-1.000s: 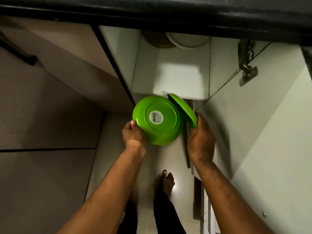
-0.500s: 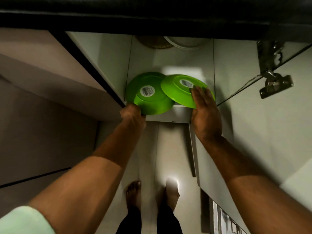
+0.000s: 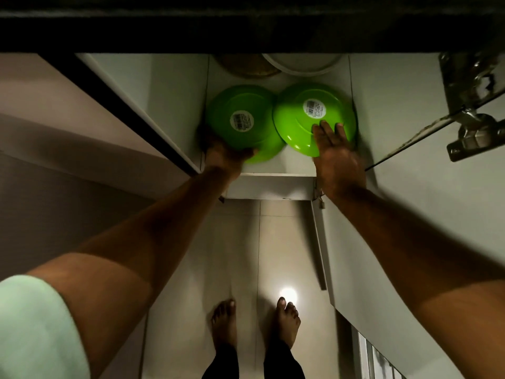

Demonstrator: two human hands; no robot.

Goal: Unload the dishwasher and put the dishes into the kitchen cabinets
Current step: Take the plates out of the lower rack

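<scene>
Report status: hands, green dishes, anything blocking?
Left hand grips green bowl at its rim; right hand flat on green plate. Both upside down on cabinet shelf, edges meeting. White dish behind, clear.

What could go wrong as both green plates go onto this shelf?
1. The left green plate and right green plate meet rim to rim; pushing either may ride it over the other.
2. The right hand only presses flat on its plate, so the plate could slip.
3. The white dish and brown dish sit just behind; a deeper push might knock them.
</scene>
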